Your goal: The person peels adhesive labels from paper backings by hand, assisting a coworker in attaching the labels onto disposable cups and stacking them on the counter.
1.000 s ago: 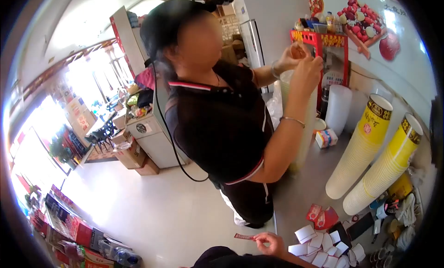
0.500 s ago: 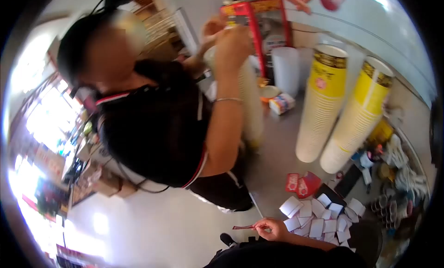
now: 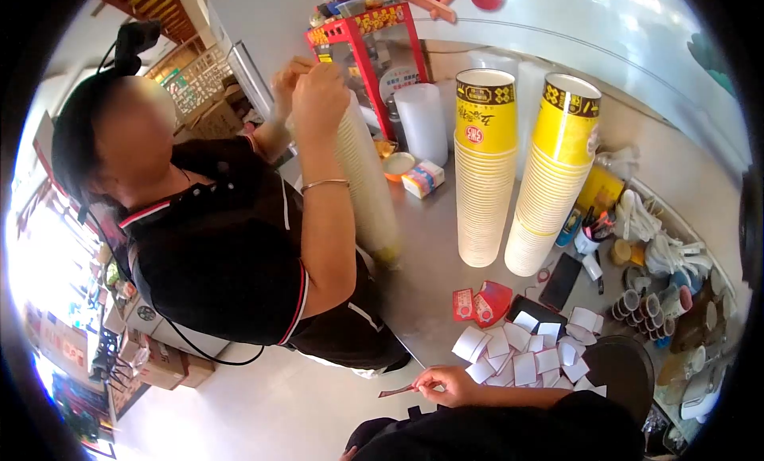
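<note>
My right hand [image 3: 447, 386] comes in from the lower right, with thumb and fingers pinched on the end of a thin red strip [image 3: 395, 392]. To its right lies a heap of small white cards with reddish edges [image 3: 525, 366] on the grey counter [image 3: 426, 294]. Flat red printed cards [image 3: 492, 302] are just behind the heap. Only a sliver of skin, seemingly my left hand [image 3: 348, 455], shows at the bottom edge; its fingers are hidden.
A co-worker in a black shirt [image 3: 215, 246] stands at the left, both hands raised over a tall cup stack [image 3: 362, 182]. Two yellow-topped cup stacks [image 3: 485, 158] [image 3: 555, 174] stand on the counter. Behind are a red-framed case [image 3: 374, 63], a phone [image 3: 560, 281] and a dark round stool [image 3: 625, 373].
The view has swung right, so the co-worker appears further left and the cup stacks nearer the middle. My right hand still pinches the red strip. The co-worker's hands stay raised at the stack.
</note>
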`<act>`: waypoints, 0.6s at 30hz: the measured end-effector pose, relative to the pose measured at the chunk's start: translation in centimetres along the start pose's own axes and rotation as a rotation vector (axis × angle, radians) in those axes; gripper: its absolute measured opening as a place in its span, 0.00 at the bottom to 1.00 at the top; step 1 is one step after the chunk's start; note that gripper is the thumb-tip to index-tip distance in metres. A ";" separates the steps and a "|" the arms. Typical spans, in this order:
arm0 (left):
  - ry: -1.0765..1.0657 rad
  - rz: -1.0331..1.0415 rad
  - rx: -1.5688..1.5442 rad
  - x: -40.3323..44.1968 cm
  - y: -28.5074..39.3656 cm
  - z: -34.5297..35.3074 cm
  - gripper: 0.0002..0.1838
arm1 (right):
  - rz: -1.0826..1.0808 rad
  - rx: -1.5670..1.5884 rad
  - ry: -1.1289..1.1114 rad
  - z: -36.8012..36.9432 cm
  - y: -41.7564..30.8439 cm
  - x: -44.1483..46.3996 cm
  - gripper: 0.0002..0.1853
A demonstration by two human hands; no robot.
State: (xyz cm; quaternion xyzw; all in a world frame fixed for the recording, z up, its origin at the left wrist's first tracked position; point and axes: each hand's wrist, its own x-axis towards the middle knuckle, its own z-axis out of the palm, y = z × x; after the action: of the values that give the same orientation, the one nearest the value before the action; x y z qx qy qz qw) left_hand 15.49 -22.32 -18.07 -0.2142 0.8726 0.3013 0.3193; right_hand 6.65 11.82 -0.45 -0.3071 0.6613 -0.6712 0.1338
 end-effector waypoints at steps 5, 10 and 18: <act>-0.006 -0.025 -0.021 -0.1 -0.4 1.3 0.22 | 0.059 0.010 0.002 -0.4 0.4 -0.5 0.05; -0.009 -0.081 -0.041 0.0 -2.3 2.6 0.22 | 0.027 -0.073 0.090 -1.2 -0.9 -0.5 0.05; -0.238 -0.078 0.247 -0.4 -8.5 10.7 0.22 | -0.043 -0.103 0.018 -1.2 -0.6 0.7 0.05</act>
State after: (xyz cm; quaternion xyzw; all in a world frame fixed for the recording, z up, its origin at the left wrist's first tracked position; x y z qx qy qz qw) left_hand 25.19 -21.32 -27.65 -0.1698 0.8500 0.2023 0.4558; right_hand 5.54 12.48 0.35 -0.3214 0.6894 -0.6418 0.0973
